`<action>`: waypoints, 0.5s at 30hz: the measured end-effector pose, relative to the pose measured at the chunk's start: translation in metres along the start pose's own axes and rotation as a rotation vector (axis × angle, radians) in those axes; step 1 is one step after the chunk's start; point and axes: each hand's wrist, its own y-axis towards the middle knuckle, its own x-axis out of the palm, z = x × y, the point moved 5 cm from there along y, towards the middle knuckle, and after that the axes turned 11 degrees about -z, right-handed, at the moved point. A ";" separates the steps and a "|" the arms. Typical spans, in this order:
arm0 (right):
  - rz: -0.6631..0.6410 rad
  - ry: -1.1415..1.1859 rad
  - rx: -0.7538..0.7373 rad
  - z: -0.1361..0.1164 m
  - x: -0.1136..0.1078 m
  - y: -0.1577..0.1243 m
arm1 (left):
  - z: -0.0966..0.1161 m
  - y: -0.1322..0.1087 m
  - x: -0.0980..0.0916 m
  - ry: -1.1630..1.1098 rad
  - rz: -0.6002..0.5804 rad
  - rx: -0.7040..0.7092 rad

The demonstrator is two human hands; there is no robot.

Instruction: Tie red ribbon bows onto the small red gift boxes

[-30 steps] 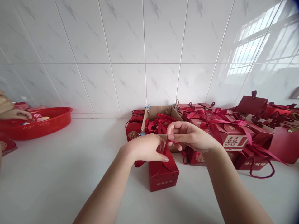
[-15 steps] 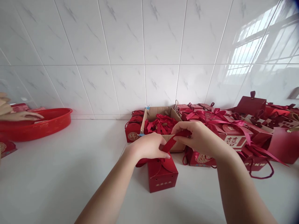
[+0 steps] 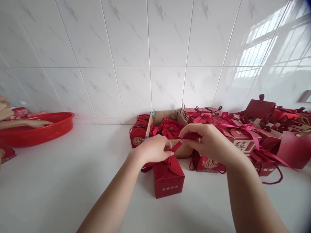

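Note:
A small red gift box (image 3: 169, 183) with folded top flaps and pale lettering stands upright on the white counter (image 3: 92, 181). Red ribbon (image 3: 177, 147) rises from the top of the box. My left hand (image 3: 155, 149) pinches the ribbon just above the flaps, thumb and fingers closed. My right hand (image 3: 200, 137) is closed on the ribbon higher up and to the right, drawing a stretch taut between both hands. Part of the ribbon is hidden behind my left hand and shows again at its lower left.
Behind my hands a cardboard box (image 3: 183, 150) holds tangled red ribbons (image 3: 167, 127). Red boxes (image 3: 139, 132) stand to its left, and a heap of red gift boxes (image 3: 243, 139) fills the right. At far left, another person's hand (image 3: 40, 123) reaches into a red basin (image 3: 48, 132).
My left hand has risen slightly along the ribbon, away from the box top. My right hand has barely moved. The other person's hand has gone further right into the basin.

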 end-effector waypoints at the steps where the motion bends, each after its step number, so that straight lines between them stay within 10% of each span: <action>1: 0.000 -0.004 0.001 0.000 -0.001 -0.001 | 0.000 0.000 0.000 -0.005 0.006 -0.004; 12: 0.157 0.000 -0.033 0.003 -0.019 -0.008 | -0.001 -0.002 0.005 -0.033 -0.121 0.060; 15: -0.028 0.093 -0.066 -0.004 -0.015 -0.014 | -0.004 0.000 0.004 -0.018 -0.074 0.025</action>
